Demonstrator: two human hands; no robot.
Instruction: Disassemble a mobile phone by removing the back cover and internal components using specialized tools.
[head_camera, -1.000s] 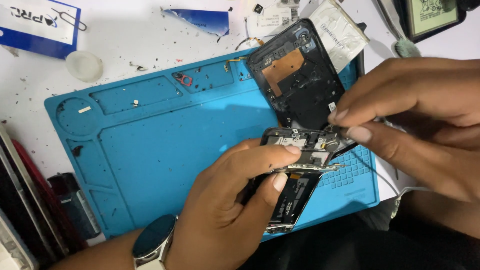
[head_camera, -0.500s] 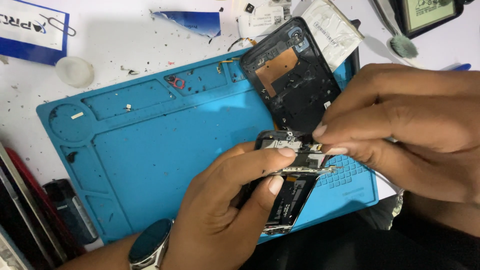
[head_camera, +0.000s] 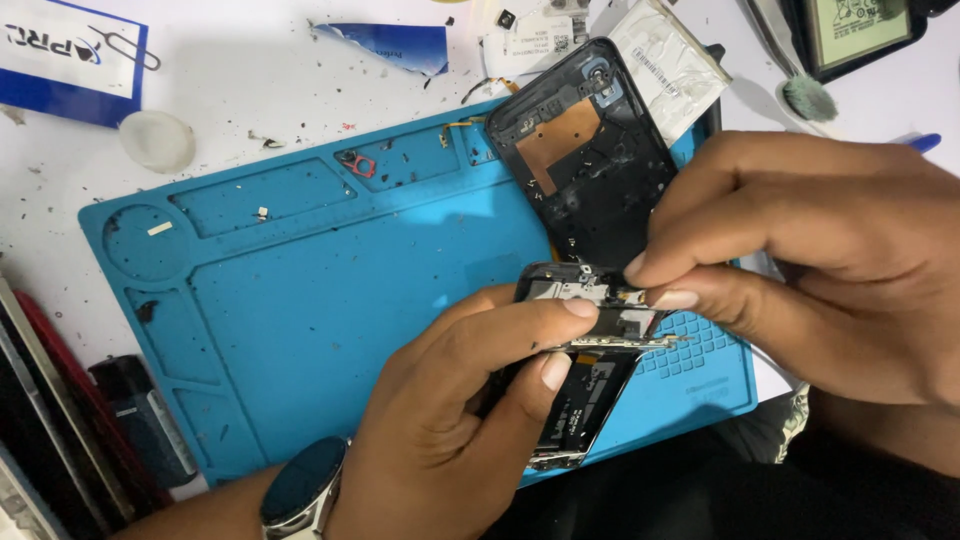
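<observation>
My left hand (head_camera: 450, 410), a watch (head_camera: 300, 490) on its wrist, grips an opened phone body (head_camera: 585, 390) over the near right part of the blue work mat (head_camera: 330, 300). Thumb and forefinger clamp the phone's upper edge. My right hand (head_camera: 830, 270) comes in from the right and pinches a small part at the phone's exposed top board (head_camera: 610, 300) between thumb and forefinger. What that part is I cannot make out. A black phone back cover (head_camera: 590, 160) with a copper patch lies on the mat just beyond.
A white battery pack (head_camera: 670, 65) leans behind the back cover. A white round cap (head_camera: 157, 140), blue card (head_camera: 70, 60) and torn blue wrapper (head_camera: 390, 42) lie on the white table. Dark tools (head_camera: 140, 420) sit at the left. A small red part (head_camera: 357, 162) rests in a mat tray.
My right hand has slid slightly left along the phone's top edge, its fingertips closing in on the board. The left hand keeps its grip.
</observation>
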